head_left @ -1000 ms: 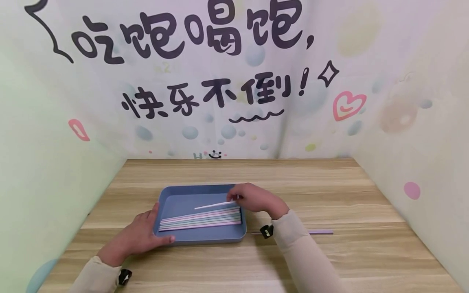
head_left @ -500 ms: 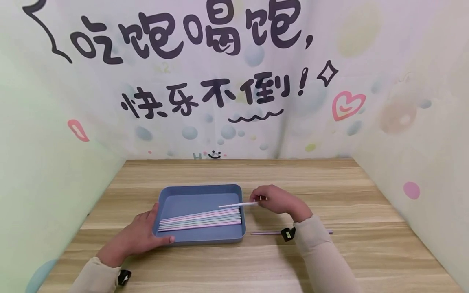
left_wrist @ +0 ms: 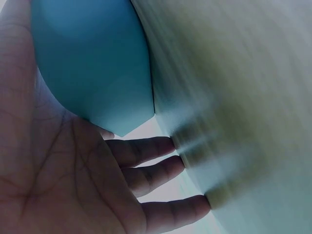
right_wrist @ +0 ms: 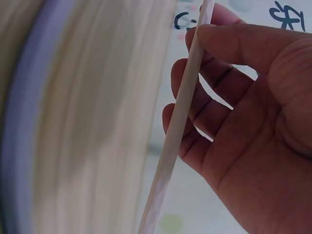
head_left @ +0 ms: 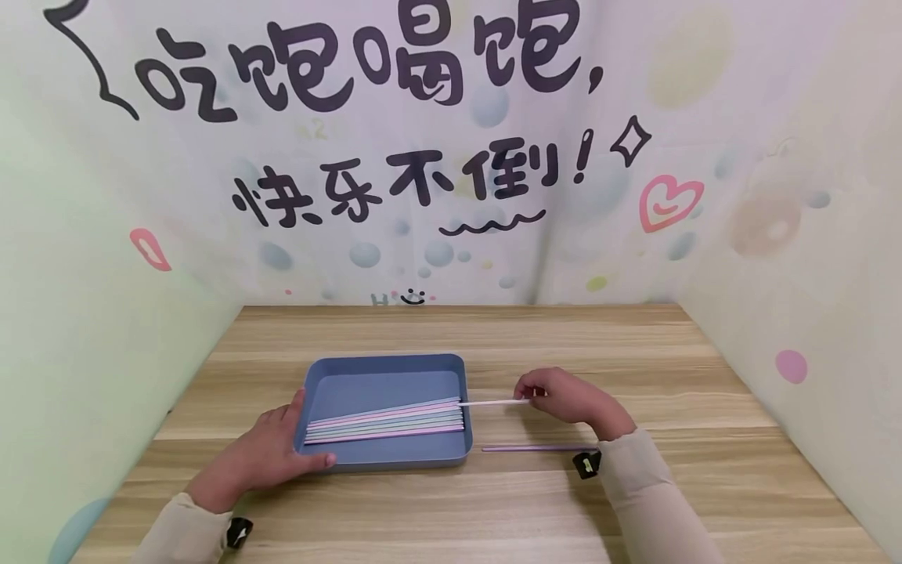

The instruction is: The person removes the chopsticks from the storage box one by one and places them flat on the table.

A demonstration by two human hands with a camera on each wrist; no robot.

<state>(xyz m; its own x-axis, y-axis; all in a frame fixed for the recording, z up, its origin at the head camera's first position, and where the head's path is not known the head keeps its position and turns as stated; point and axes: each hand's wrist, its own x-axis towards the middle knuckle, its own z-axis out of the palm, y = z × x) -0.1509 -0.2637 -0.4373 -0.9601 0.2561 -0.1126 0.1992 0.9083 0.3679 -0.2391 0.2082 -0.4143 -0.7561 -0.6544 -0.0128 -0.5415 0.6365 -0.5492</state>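
My right hand (head_left: 567, 398) pinches a pale chopstick (right_wrist: 178, 122) between thumb and fingers, right of the blue tray (head_left: 384, 454). In the head view its thin tip reaches left to the tray's right rim; in the right wrist view its shaft slants across the palm. Several pastel chopsticks (head_left: 384, 421) lie side by side in the tray, fanning slightly at the left. My left hand (head_left: 271, 448) rests against the tray's front left corner, thumb along the front and fingers along the left side. In the left wrist view the tray's corner (left_wrist: 97, 73) touches the palm, fingers nearly straight.
A purple chopstick (head_left: 535, 449) lies on the wooden table (head_left: 395, 525) right of the tray, its right end hidden by the right wrist's black camera (head_left: 586, 464). Printed fabric walls (head_left: 423, 266) enclose the table at the back and both sides.
My right hand has moved right, drawing the pale chopstick from above the tray out past its right rim. The left hand and tray have stayed put.
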